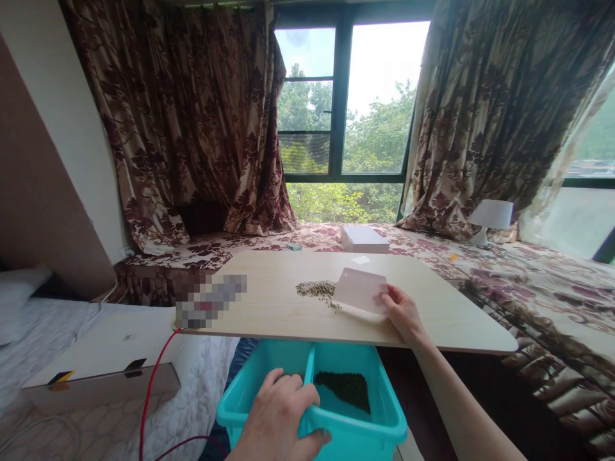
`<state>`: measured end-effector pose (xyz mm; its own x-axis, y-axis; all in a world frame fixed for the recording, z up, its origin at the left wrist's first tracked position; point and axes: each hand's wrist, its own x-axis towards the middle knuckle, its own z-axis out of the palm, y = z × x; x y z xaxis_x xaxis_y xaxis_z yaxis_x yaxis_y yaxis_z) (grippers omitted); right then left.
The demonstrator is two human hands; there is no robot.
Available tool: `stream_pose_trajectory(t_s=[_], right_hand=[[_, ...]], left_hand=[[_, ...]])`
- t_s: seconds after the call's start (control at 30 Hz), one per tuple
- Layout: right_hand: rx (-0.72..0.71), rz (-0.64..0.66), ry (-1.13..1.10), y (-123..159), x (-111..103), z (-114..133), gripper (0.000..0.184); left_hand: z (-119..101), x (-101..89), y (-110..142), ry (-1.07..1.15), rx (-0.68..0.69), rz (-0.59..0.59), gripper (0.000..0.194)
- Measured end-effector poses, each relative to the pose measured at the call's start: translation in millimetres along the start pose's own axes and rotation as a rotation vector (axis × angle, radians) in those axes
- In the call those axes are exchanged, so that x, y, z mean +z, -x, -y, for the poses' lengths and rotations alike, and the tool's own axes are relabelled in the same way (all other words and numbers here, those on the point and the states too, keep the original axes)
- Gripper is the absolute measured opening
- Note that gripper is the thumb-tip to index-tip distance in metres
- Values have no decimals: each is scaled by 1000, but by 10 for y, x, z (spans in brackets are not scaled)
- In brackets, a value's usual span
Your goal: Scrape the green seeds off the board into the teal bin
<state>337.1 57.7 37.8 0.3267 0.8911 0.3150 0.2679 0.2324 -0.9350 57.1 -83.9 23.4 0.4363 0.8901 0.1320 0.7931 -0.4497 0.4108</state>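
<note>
My right hand (402, 312) pinches the right edge of a pale, translucent scraper card (361, 291), tilted over the wooden board. Beside the card's left edge lies a scattered heap of small greenish-brown beans or seeds (314, 289). Below the board's near edge stands a turquoise two-compartment bin (358, 430). Closed over its front rim, by the divider, is my left hand (284, 410), fingers curled into the left compartment and thumb in front. That hand hides most of the left compartment's floor. Dark green grains (346, 389) fill part of the right compartment.
The pale wooden board (269, 314) spans the middle. A blurred-out object (211, 302) sits at its left, where a red cable (152, 390) hangs down. A white box (364, 239) and a small lamp (489, 218) stand behind; a flat carton (110, 358) lies left on the bed.
</note>
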Motion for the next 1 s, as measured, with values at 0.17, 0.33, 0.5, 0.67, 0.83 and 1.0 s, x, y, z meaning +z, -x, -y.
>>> stream_pose_trajectory(t_s=[0.17,0.33,0.5,0.67,0.83,1.0], right_hand=[[20,-79,4,13,-22,35,33],[47,-114,2,24,-35,34,32],[46,-181,4,-14,-50,-53,31],[20,-214,48,-39,-72,-109,30],[9,-205,87,-25,-77,-81,32],[0,-176,55,0,-71,-42,31]], left_hand=[[2,-22,2,22,-7,-15,22],[0,-24,-1,22,-17,-8,23],[54,16,-8,24,-2,3,21],[89,50,-27,-6,-3,19,22],[78,38,-26,-21,-11,57,23],[105,47,-30,-20,1,51,23]])
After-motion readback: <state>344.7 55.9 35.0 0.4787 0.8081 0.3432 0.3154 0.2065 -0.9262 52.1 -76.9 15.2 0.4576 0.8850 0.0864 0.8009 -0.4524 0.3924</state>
